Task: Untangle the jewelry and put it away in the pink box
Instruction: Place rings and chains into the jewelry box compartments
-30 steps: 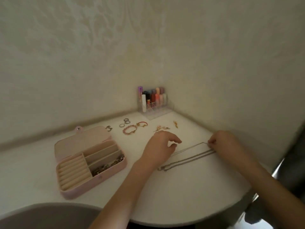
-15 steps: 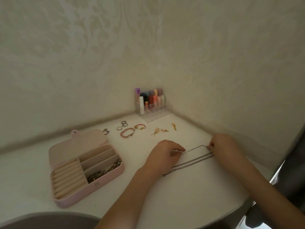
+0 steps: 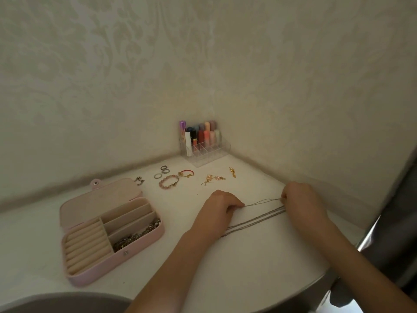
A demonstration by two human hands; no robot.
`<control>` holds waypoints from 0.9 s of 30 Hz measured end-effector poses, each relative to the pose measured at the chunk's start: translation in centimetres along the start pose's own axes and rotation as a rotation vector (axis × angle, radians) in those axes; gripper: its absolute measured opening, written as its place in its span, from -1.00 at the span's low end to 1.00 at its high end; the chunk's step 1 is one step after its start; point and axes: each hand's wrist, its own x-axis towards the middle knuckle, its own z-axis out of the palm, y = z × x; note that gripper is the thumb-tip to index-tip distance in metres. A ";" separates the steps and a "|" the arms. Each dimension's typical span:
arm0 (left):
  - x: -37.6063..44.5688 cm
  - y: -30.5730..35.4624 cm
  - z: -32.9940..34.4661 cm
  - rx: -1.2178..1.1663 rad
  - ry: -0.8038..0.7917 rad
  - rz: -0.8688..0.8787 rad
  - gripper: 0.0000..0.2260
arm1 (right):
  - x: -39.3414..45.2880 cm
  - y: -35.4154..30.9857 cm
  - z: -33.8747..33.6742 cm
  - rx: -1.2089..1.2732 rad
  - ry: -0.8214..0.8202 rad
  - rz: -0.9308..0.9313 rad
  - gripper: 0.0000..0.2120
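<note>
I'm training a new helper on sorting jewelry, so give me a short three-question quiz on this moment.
1. True or false: the pink box lies open on the table.
2. What do the left hand and the right hand hold between them? A) the bead bracelet B) a thin chain C) a ring
3. Fill in: the nearest long slot of the box already holds a ____ of jewelry.

Key:
1. True; its lid is folded back.
2. B; the thin chain stretches from one hand to the other, above the other chains lying on the table. The bead bracelet lies untouched farther back.
3. Pile.
</note>
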 end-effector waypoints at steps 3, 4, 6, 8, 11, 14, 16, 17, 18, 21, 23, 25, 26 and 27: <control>0.1 -0.3 0.2 0.019 0.007 -0.004 -0.78 | 0.0 -0.3 -0.2 -0.041 0.005 0.025 -0.76; 0.1 -0.3 0.2 0.021 0.002 -0.007 -0.77 | 0.0 -0.5 -0.3 -0.054 0.007 0.026 -0.75; 0.1 -0.4 0.3 0.021 -0.006 -0.010 -0.77 | 0.1 -0.9 -0.4 -0.069 0.005 0.008 -0.74; 0.1 -0.5 0.3 0.016 -0.007 -0.008 -0.77 | 0.2 -1.2 -0.1 -0.005 0.027 -0.018 -0.71; 0.1 0.2 0.0 -0.102 0.031 -0.084 -0.69 | 0.7 -1.8 -0.1 0.278 0.083 -0.081 -0.70; 0.5 1.1 -0.6 -0.383 0.106 -0.177 -0.59 | 0.6 -4.3 -1.6 0.588 0.002 -0.305 -0.75; 0.6 1.6 -1.4 -0.567 0.171 -0.204 -0.66 | 0.5 -6.1 -2.6 0.741 -0.070 -0.407 -0.77; 0.6 1.8 -2.0 -0.641 0.208 -0.238 -0.70 | 0.7 -6.7 -2.8 0.786 -0.090 -0.421 -0.77; 0.6 1.7 -2.5 -0.707 0.242 -0.287 -0.72 | 1.0 -7.2 -3.0 0.827 -0.114 -0.420 -0.78; 0.5 1.3 -3.6 -0.966 0.265 -0.427 -0.74 | 1.7 -8.3 -3.4 0.997 -0.235 -0.403 -0.78; 0.5 1.1 -4.3 -1.093 0.287 -0.465 -0.78 | 2.1 -9.1 -3.7 1.061 -0.255 -0.425 -0.81; 0.2 0.9 -5.0 -1.063 0.337 -0.498 -0.88 | 2.4 -10.1 -4.1 1.104 -0.227 -0.443 -0.85; -0.1 0.8 -5.3 -1.013 0.359 -0.507 -0.92 | 2.6 -10.6 -4.3 1.143 -0.224 -0.442 -0.86; -0.3 0.7 -5.7 -0.954 0.382 -0.510 -0.92 | 2.7 -11.1 -4.4 1.195 -0.235 -0.439 -0.86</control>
